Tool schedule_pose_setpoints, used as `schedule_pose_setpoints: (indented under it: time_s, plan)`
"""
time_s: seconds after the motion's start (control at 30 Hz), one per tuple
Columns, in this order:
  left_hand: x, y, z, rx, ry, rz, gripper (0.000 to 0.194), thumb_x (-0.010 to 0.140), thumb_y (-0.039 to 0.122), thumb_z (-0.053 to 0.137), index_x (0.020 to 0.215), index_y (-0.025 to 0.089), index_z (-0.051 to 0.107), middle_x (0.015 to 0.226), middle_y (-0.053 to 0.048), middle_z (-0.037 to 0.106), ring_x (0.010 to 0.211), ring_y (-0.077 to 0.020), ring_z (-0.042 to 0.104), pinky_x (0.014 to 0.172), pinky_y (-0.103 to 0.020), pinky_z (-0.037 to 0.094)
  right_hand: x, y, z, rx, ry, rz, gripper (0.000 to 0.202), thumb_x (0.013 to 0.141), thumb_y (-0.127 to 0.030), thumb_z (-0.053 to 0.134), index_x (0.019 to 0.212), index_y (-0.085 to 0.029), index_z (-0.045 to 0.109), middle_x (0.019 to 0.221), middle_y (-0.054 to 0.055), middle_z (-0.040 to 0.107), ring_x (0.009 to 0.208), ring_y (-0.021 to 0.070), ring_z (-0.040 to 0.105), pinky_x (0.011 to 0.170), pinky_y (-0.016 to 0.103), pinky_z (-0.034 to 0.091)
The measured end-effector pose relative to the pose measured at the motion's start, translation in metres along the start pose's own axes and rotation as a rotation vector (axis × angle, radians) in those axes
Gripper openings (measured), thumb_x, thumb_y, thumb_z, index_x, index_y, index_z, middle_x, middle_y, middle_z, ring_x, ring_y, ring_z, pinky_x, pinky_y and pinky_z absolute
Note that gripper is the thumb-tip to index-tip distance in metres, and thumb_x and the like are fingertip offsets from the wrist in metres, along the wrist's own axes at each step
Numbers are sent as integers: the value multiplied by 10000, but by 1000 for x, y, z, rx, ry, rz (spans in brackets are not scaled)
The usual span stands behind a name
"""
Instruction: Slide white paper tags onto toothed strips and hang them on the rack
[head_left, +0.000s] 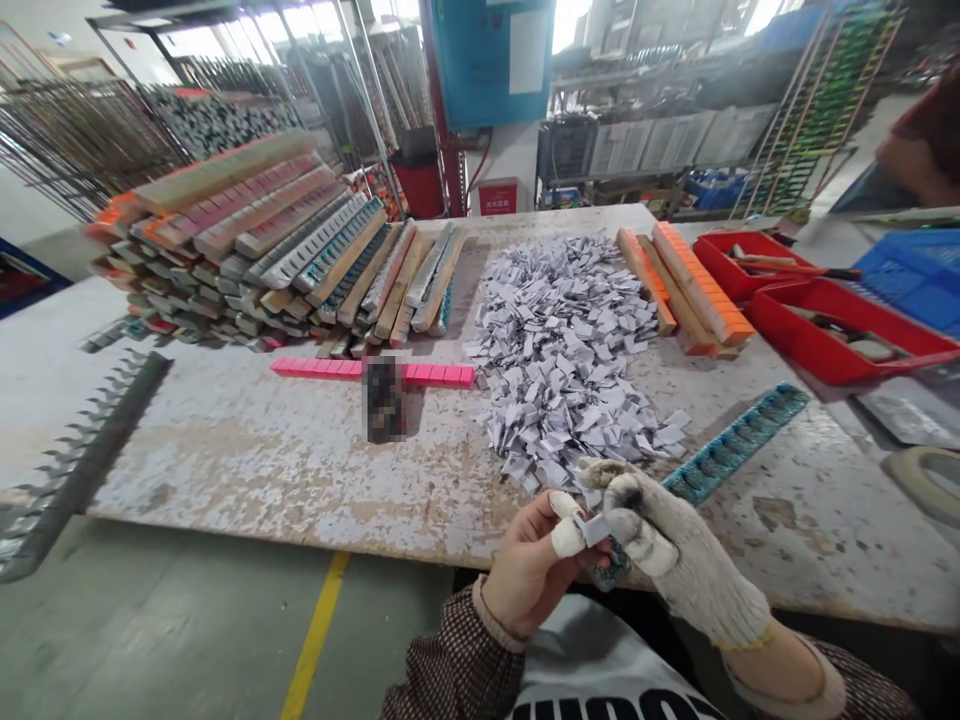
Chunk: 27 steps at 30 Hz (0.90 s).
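A small white folded piece (596, 529) is between my two hands at the table's front edge. My left hand (536, 560), bare with white coverings on the thumb and a finger, pinches its left end. My right hand (675, 550), in a white knitted glove with dark smudges, closes its fingers at the other end. Beneath the hands runs a teal notched bar (739, 440), slanting up to the right; its near end shows below my fingers. Just beyond lies a large heap of similar white pieces (562, 350).
A bright pink segmented bar (442, 375) lies left of the heap, beside a blurred-out dark object (384, 400). Many bars are stacked (247, 250) at back left. Orange bars (701, 285), red bins (847, 335) and a tape roll (930, 480) are right. A grey toothed rail (90, 450) juts past the left edge.
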<state>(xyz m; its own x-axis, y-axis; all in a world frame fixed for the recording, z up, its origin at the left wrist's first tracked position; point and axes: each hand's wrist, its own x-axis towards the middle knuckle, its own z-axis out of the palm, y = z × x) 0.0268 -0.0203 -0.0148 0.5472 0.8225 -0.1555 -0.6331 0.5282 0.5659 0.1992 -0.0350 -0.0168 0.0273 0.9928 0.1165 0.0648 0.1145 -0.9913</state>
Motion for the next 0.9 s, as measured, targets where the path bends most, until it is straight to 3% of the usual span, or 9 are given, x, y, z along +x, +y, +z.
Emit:
schedule_pose_setpoints:
  time_s: [0.07, 0.17, 0.27, 0.37, 0.5, 0.7, 0.8, 0.9]
  plan:
    - [-2, 3, -1, 167, 77, 101, 316, 795, 320, 880, 931, 172, 636, 893, -18, 708, 794, -130, 669, 763, -247, 539, 2, -4, -4, -100, 21, -99, 226, 1010, -427, 651, 1137, -241, 661, 1126, 70, 685, 872, 224, 692, 712, 281, 639]
    - [-10, 8, -2, 569, 208, 336, 254, 847, 291, 818, 1032, 192, 676, 968, -25, 711, 871, -145, 643, 824, -259, 512, 4, -16, -5, -297, 32, -296, 111, 1054, -314, 554, 1050, -243, 638, 1221, 75, 649, 990, 214, 688, 751, 264, 623]
    - [-18, 8, 1, 832, 263, 422, 196, 836, 231, 794, 1005, 182, 707, 883, -18, 699, 819, -152, 615, 800, -265, 493, 3, -24, -5, -478, -3, -429, 81, 1036, -265, 566, 970, -238, 605, 1284, 90, 607, 1134, 239, 648, 863, 307, 606]
    - [-20, 3, 7, 744, 275, 380, 202, 812, 291, 826, 902, 165, 696, 823, -18, 684, 758, -147, 598, 734, -254, 488, 0, -20, -6, -519, -14, -462, 64, 1017, -289, 605, 974, -243, 616, 1300, 104, 609, 1139, 272, 650, 858, 342, 623]
    - [-19, 0, 13, 600, 255, 339, 321, 735, 380, 909, 813, 149, 700, 762, -13, 657, 720, -133, 570, 698, -240, 471, -4, -9, -11, -319, 7, -326, 220, 1077, -343, 496, 1236, -265, 626, 1116, 101, 701, 775, 239, 721, 556, 297, 629]
    - [-19, -1, 17, 510, 267, 314, 360, 660, 406, 965, 751, 152, 727, 699, -6, 630, 676, -124, 531, 675, -249, 466, -15, -2, -16, -387, -92, -375, 145, 992, -374, 633, 1064, -271, 703, 1322, 118, 633, 1075, 347, 696, 773, 416, 682]
    - [-17, -2, 18, 479, 270, 313, 370, 635, 411, 979, 745, 155, 737, 705, -5, 623, 680, -120, 520, 681, -252, 458, -15, 3, -17, -404, -66, -393, 206, 1013, -336, 583, 1185, -279, 680, 1377, 114, 611, 1069, 332, 701, 759, 406, 690]
    - [-16, -3, 18, 499, 252, 355, 370, 600, 390, 998, 714, 154, 738, 770, -23, 643, 740, -134, 552, 710, -254, 455, -10, 8, -20, -414, -27, -448, 332, 1045, -313, 527, 1367, -293, 608, 1295, 115, 668, 926, 296, 738, 659, 360, 694]
